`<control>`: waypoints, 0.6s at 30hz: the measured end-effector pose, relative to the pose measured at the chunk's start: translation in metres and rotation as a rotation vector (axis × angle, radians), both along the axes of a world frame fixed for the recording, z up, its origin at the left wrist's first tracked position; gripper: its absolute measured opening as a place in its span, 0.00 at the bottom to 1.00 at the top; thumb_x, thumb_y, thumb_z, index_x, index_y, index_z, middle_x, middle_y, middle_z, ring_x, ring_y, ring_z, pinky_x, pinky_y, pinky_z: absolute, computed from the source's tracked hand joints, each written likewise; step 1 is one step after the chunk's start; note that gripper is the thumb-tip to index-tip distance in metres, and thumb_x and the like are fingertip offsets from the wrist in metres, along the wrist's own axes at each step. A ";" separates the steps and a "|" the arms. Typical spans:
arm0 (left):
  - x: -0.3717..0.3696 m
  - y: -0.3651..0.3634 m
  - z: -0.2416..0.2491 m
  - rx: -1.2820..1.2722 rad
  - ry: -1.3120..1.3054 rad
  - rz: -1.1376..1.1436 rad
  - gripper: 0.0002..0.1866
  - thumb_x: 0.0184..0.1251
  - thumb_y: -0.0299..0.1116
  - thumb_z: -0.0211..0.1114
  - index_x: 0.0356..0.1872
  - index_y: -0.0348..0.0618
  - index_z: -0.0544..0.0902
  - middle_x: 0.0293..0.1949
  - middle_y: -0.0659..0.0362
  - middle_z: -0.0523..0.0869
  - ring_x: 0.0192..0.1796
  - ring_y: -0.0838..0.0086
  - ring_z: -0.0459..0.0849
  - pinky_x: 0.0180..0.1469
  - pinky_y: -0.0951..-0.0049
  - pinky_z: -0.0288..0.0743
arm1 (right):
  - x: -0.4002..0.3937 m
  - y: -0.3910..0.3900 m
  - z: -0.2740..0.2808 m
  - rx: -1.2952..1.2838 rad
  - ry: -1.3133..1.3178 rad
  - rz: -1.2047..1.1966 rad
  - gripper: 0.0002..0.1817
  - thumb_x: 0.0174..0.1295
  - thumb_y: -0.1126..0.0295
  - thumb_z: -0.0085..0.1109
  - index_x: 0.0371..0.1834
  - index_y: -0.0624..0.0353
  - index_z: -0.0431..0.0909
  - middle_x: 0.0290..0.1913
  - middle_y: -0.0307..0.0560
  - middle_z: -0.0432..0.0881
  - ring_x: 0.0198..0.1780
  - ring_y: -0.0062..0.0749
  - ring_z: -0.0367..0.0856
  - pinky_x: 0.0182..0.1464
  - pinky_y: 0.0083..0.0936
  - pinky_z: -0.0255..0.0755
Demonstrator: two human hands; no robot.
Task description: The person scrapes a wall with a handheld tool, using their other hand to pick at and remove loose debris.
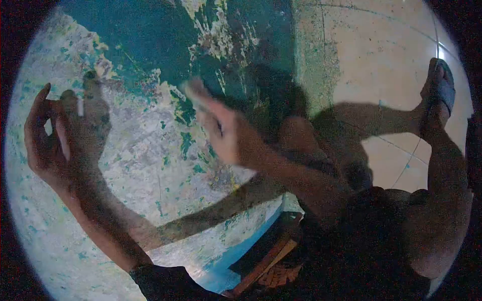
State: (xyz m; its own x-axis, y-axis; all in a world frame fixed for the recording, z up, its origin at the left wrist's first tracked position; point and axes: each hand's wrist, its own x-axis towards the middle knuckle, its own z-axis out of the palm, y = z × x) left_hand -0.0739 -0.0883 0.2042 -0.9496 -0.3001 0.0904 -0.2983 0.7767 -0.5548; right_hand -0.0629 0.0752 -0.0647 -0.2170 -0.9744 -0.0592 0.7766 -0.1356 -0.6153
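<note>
The wall [145,150] before me has dark teal paint [145,35] above a pale, patchy area where the paint has come off. My right hand [223,133] is closed and smeared by motion, close to the ragged paint edge. Something pale and blurred at its fingers points up and left; I cannot make out what it is. Off to the left, my left hand [47,138] is raised near the pale surface, its fingers bent but apart, with nothing seen in them. Shadows of both arms fall across the wall.
Beige floor tiles [376,60] with specks and debris lie to the right. My foot in a sandal [444,83] rests there, and my bent knee [298,135] is close to the right forearm. Low down are a brown slatted object [273,261] and a blue surface [251,238].
</note>
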 end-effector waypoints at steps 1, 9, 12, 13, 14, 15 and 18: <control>-0.002 -0.003 0.008 0.049 0.000 -0.005 0.15 0.72 0.20 0.64 0.58 0.31 0.84 0.49 0.49 0.88 0.49 0.69 0.86 0.59 0.65 0.81 | 0.014 0.000 0.000 -0.063 0.090 -0.172 0.25 0.78 0.73 0.47 0.77 0.62 0.67 0.75 0.62 0.72 0.80 0.46 0.65 0.79 0.32 0.57; -0.007 0.001 0.003 0.169 0.094 0.037 0.12 0.72 0.24 0.67 0.53 0.31 0.85 0.48 0.47 0.89 0.49 0.67 0.87 0.60 0.63 0.82 | 0.012 0.003 0.015 -0.062 0.042 -0.134 0.26 0.78 0.75 0.46 0.79 0.60 0.66 0.76 0.63 0.71 0.80 0.45 0.64 0.78 0.31 0.57; -0.002 0.000 0.007 0.130 0.089 0.085 0.13 0.71 0.24 0.67 0.54 0.32 0.86 0.49 0.48 0.89 0.49 0.68 0.87 0.60 0.63 0.82 | 0.006 -0.016 0.007 0.006 0.117 -0.076 0.27 0.77 0.74 0.48 0.79 0.54 0.66 0.66 0.64 0.78 0.66 0.53 0.78 0.67 0.38 0.71; -0.008 0.009 -0.001 0.084 0.097 0.129 0.13 0.71 0.24 0.68 0.55 0.33 0.86 0.49 0.48 0.89 0.49 0.68 0.87 0.59 0.63 0.82 | 0.007 -0.016 0.006 0.030 0.090 -0.041 0.27 0.77 0.73 0.48 0.79 0.52 0.67 0.62 0.65 0.80 0.62 0.56 0.81 0.64 0.39 0.74; -0.011 0.015 -0.005 0.040 0.103 0.172 0.14 0.71 0.24 0.68 0.55 0.34 0.86 0.49 0.49 0.89 0.49 0.68 0.87 0.59 0.63 0.83 | 0.009 -0.017 0.005 0.053 0.063 -0.006 0.27 0.77 0.73 0.49 0.79 0.51 0.67 0.59 0.65 0.83 0.58 0.59 0.84 0.61 0.41 0.77; -0.012 0.013 -0.005 0.062 0.087 0.143 0.14 0.70 0.24 0.68 0.55 0.34 0.86 0.49 0.49 0.89 0.49 0.68 0.87 0.59 0.63 0.83 | 0.011 -0.009 0.011 0.078 0.041 0.014 0.27 0.76 0.73 0.50 0.78 0.51 0.67 0.57 0.64 0.84 0.56 0.60 0.85 0.60 0.41 0.78; -0.014 0.000 0.002 0.105 0.069 0.048 0.14 0.70 0.24 0.68 0.54 0.36 0.87 0.48 0.50 0.89 0.48 0.68 0.87 0.57 0.65 0.83 | 0.030 -0.008 0.018 0.037 0.062 -0.042 0.28 0.75 0.74 0.51 0.78 0.51 0.67 0.56 0.65 0.84 0.56 0.60 0.85 0.59 0.41 0.79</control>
State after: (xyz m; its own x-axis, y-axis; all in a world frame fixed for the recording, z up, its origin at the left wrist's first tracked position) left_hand -0.0879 -0.0886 0.2067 -0.9267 -0.3559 0.1207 -0.3708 0.8135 -0.4480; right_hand -0.0330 0.0674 -0.0467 -0.2619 -0.9617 -0.0802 0.7308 -0.1433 -0.6674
